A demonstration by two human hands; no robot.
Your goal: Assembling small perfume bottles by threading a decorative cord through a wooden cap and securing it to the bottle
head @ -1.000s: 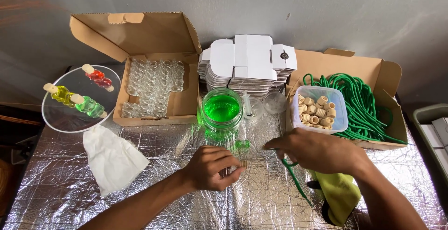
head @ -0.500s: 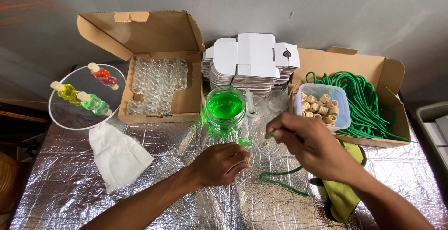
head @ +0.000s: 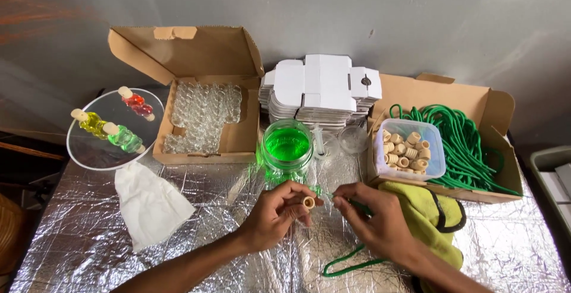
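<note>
My left hand (head: 276, 213) pinches a small wooden stopper (head: 308, 202) with a hole in its end, pointed to the right; a small clear bottle seems to sit under it in the fingers. My right hand (head: 375, 219) holds the end of a green cord (head: 348, 262) right at the stopper's hole. The cord trails down over the foil-covered table (head: 83, 239). Just behind both hands stands a glass jar of green liquid (head: 287, 144).
A clear tub of wooden stoppers (head: 408, 149) and coiled green cord (head: 470, 144) fill the right cardboard box. An open box of small clear bottles (head: 202, 117) sits back left, flat white cartons (head: 318, 88) behind. A round plate (head: 104, 150) holds filled bottles. White cloth (head: 148, 204), yellow-green cloth (head: 431, 216).
Both hands have come together at the table's middle. The right hand has brought the cord's end to the stopper held by the left hand. The view has moved closer.
</note>
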